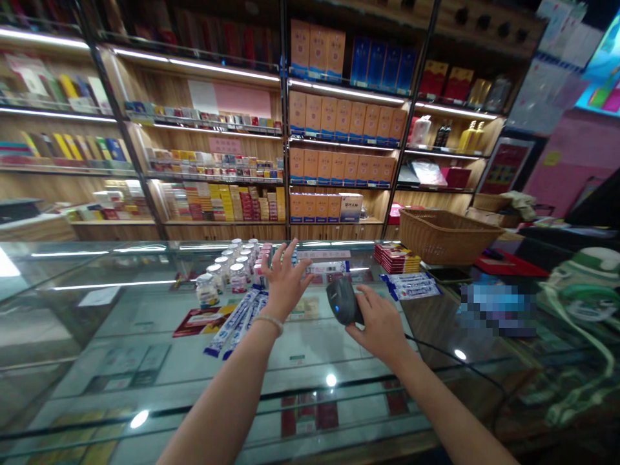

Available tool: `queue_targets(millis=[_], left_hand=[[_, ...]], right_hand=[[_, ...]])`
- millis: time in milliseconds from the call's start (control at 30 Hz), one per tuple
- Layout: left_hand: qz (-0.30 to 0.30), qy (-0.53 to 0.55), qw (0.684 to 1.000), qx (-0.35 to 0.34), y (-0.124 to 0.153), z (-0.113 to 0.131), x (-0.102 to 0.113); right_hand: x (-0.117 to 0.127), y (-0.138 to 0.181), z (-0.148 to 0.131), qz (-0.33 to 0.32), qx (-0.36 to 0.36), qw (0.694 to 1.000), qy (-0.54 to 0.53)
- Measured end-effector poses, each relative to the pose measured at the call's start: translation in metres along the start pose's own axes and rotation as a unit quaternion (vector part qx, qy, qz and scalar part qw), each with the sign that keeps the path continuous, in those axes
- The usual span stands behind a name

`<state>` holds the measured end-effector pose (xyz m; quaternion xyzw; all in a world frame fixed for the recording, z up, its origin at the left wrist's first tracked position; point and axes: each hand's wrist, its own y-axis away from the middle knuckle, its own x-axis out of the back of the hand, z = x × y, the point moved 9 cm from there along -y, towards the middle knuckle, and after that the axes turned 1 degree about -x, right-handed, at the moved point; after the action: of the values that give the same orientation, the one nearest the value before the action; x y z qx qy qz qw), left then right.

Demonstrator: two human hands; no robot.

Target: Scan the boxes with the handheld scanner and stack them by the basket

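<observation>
My right hand is wrapped around a dark grey barcode scanner with a small blue light, held over the glass counter. My left hand is open, fingers spread and pointing away from me. Just beyond its thumb lies a white and blue stick packet with a barcode on it; whether the thumb touches it I cannot tell. Left of that hand are several long blue and white stick packets, a red and gold packet and rows of small white-lidded jars.
Right of the scanner are a stack of red packets, more blue and white packets and a wicker basket. The scanner's cable runs right, near a green bottle with a strap. Stocked shelves stand behind.
</observation>
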<state>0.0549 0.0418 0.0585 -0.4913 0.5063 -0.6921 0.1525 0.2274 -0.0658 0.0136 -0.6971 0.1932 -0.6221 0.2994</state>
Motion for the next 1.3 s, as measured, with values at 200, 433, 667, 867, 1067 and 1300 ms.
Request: queue_targets(millis=[200, 433, 667, 867, 1067, 1300], left_hand=[[0.004, -0.002, 1.000, 0.003, 0.000, -0.003, 0.000], [0.012, 0.007, 1.000, 0.007, 0.001, -0.007, -0.002], [0.011, -0.006, 1.000, 0.001, 0.002, -0.007, -0.002], [0.008, 0.001, 1.000, 0.007, 0.001, -0.006, -0.002], [0.015, 0.000, 1.000, 0.007, 0.001, -0.006, -0.002], [0.013, -0.001, 1.000, 0.006, 0.001, -0.006, -0.002]], right_hand=[[-0.001, 0.006, 0.009, -0.017, -0.036, 0.999, -0.037], [-0.001, 0.006, 0.011, -0.020, -0.057, 0.998, -0.020], [-0.002, 0.006, 0.013, -0.023, -0.072, 0.997, -0.005], [0.000, 0.008, 0.012, -0.010, -0.063, 0.998, -0.016], [-0.002, 0.006, 0.013, -0.021, -0.064, 0.998, -0.014], [-0.011, 0.003, 0.009, -0.059, -0.045, 0.997, -0.028]])
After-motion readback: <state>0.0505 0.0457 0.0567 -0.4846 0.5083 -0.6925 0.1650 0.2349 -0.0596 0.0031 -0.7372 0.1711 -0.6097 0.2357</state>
